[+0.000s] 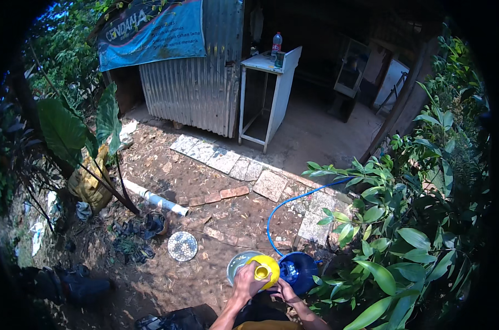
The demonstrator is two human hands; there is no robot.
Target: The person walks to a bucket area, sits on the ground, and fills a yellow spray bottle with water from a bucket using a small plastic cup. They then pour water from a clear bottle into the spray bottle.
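Observation:
A yellow plastic container with a round raised neck is between my two hands, over a pale grey basin. My left hand grips it from the left, thumb and fingers about the neck. At its lower right edge, my right hand holds it, fingers partly hidden beneath. Just to the right stands a dark blue bucket with something shiny, perhaps water, inside. A blue hose curves down to this bucket's rim.
Leafy branches crowd the right side. A round pebbled stepping stone, a white pipe and brick edging lie on the soil. Farther off, a white wooden stand bears a bottle beside a corrugated metal wall.

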